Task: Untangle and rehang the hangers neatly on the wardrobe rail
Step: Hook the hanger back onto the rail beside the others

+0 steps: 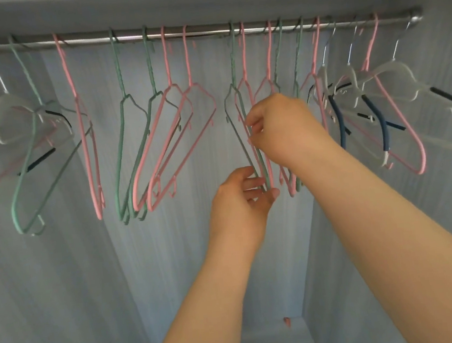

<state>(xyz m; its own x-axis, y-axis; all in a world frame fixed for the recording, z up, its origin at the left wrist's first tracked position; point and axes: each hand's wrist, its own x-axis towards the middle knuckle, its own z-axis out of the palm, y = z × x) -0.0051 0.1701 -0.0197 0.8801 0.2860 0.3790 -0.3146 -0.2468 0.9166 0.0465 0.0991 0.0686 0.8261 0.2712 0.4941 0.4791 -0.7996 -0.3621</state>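
1. Two bare forearms, reaching up from the bottom edge toward a metal rail point(197, 32) across the top of a grey wardrobe point(62, 274).
2. Left hand point(239, 200), lower of the two: fingers point(254, 182) curled and pressed against a thumb point(273, 193), pinching the bottom end of a green hanger point(234, 94) and a pink hanger point(247, 84) bunched together.
3. Right hand point(284, 128), just above: fingertips point(253, 127) closed in a pinch on the same bunch, partway up its wires.
4. Behind and right of the right-hand fingers: more pink and green wire hangers point(277, 61) crowded together, partly hidden by the hand.
5. Left of the fingers: a group of two green and two pink hangers point(159, 139), overlapping and tilted; further left, a single pink one point(85, 131), then a green one point(28, 154).
6. Far right of the fingers: clear plastic hangers point(394, 76) with dark blue strips, tangled with a pink one point(401, 134).
7. Far left: another clear hanger point(9, 111), crossed with pink and green wires.
8. Well below the fingers, on the wardrobe floor: a small pink thing point(287, 321), too small to identify.
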